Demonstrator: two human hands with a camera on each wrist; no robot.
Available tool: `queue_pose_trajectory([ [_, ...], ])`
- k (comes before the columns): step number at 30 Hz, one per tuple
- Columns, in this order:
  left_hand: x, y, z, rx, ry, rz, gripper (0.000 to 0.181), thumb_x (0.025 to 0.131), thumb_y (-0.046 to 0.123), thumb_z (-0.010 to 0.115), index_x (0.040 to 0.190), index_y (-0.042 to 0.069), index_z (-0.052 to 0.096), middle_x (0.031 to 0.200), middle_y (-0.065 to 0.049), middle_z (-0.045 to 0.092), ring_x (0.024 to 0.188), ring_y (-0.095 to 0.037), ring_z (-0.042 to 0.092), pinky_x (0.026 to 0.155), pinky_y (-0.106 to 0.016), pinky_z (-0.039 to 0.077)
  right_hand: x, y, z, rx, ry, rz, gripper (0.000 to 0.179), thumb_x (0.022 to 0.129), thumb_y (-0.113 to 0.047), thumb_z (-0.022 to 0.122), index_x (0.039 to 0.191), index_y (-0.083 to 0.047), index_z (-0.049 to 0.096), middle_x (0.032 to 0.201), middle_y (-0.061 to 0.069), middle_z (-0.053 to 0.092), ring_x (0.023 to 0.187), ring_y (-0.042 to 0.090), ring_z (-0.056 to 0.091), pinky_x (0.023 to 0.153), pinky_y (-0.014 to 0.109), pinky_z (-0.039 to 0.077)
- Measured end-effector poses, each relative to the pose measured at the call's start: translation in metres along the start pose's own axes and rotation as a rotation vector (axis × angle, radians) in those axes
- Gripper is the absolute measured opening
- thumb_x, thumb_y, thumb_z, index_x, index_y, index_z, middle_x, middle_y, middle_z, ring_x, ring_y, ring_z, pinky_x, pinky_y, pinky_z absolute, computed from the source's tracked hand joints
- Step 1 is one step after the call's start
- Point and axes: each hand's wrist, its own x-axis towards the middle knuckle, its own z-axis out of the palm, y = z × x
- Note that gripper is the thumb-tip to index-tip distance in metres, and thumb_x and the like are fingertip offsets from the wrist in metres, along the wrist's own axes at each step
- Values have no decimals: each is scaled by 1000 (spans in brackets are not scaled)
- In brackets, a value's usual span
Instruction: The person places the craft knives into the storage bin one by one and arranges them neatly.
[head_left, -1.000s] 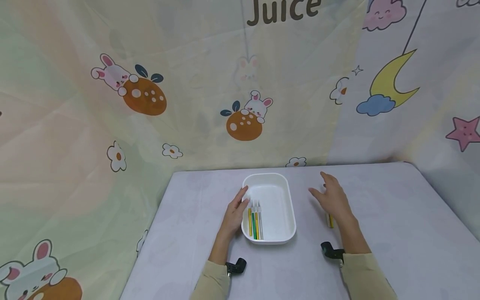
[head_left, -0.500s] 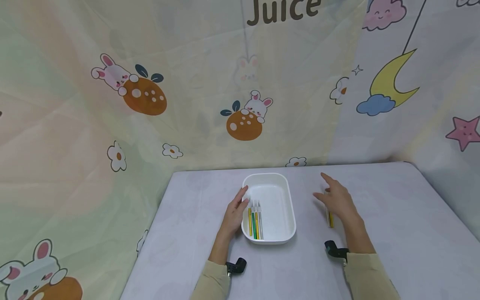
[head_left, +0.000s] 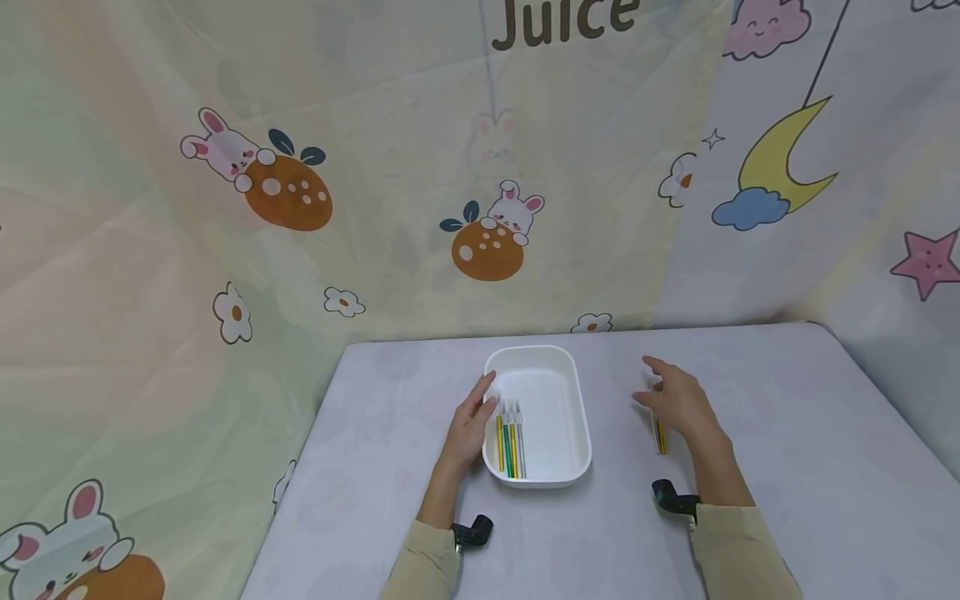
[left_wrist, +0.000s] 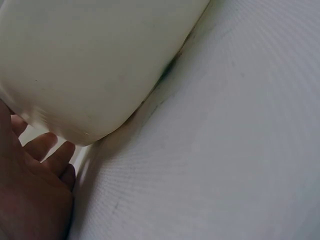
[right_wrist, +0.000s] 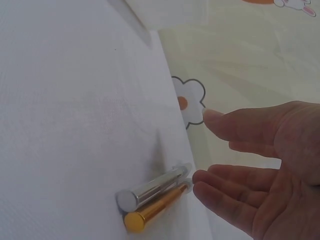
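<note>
A white rectangular tray [head_left: 558,433] lies on the table, with several slim pen-like sticks [head_left: 512,450] side by side along its left part, coloured yellow, green and silver with pale pointed tips. My left hand [head_left: 465,429] rests against the tray's left rim. In the left wrist view its fingertips touch the tray wall [left_wrist: 80,65]. My right hand [head_left: 681,404] hovers right of the tray, thumb and fingers apart and holding nothing. In the right wrist view a silver stick [right_wrist: 155,189] and a gold stick [right_wrist: 160,206] lie side by side close to its fingertips; their far ends look clear.
The table [head_left: 390,467] has a pale cloth cover. Behind it hangs a printed cloth backdrop [head_left: 397,192] with rabbits, oranges and flowers, meeting the table's far edge. Small black devices [head_left: 472,532] sit at both wrists.
My right hand has shifted right and a little nearer over the loose sticks, its thumb and fingers drawing closer together. My left hand, the tray and the sticks in it stay put.
</note>
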Motion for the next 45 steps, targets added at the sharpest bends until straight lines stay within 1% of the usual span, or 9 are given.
queue_pose_trajectory([
  [8,1,1,0,-13,-5,9,49,110,28,50,158,27,45,171,8,30,161,-15,21,132,-47,17,0,0,2,-5,-17,9,74,97,-22,73,158,-2,38,151,35,47,127,52,57,92,62,58],
  [17,1,-1,0,-3,-6,6,49,109,30,51,158,30,45,170,10,31,160,-13,21,132,-45,18,1,0,5,-21,-18,-5,68,99,-21,70,156,-2,41,149,34,50,127,51,58,93,63,58],
  [25,1,-1,0,-24,-10,12,49,109,30,51,158,27,46,171,9,30,161,-15,20,132,-46,16,0,-3,9,-33,-45,3,62,99,-19,70,153,1,46,146,32,54,125,50,59,92,61,58],
  [30,1,-1,0,-20,-11,18,49,110,29,51,158,26,46,171,8,30,161,-16,21,132,-47,17,0,-5,14,-43,-66,15,61,98,-17,71,152,1,47,140,34,58,123,49,61,91,60,59],
  [33,0,-1,0,-16,-10,16,49,110,30,51,158,28,46,170,9,30,160,-14,22,132,-46,18,0,-5,18,-69,-73,-5,60,97,-14,71,150,2,50,140,35,58,122,50,62,93,61,58],
  [36,0,-1,0,-12,-7,13,49,109,31,51,158,31,46,170,9,30,160,-14,21,132,-45,18,1,-5,21,-109,-70,-39,58,95,-13,73,146,4,54,142,35,56,124,51,61,99,64,54],
  [39,0,-1,0,-10,-6,14,48,109,30,51,158,31,46,171,9,30,161,-15,21,132,-46,17,3,-5,26,-159,-63,-70,55,93,-13,75,142,6,58,141,36,56,126,52,58,103,66,51],
  [45,0,-1,0,-18,-1,5,47,109,30,51,156,35,47,170,10,30,161,-15,20,132,-46,17,5,-5,30,-223,-67,-118,53,92,-13,78,138,8,61,134,36,57,122,50,58,103,65,51],
])
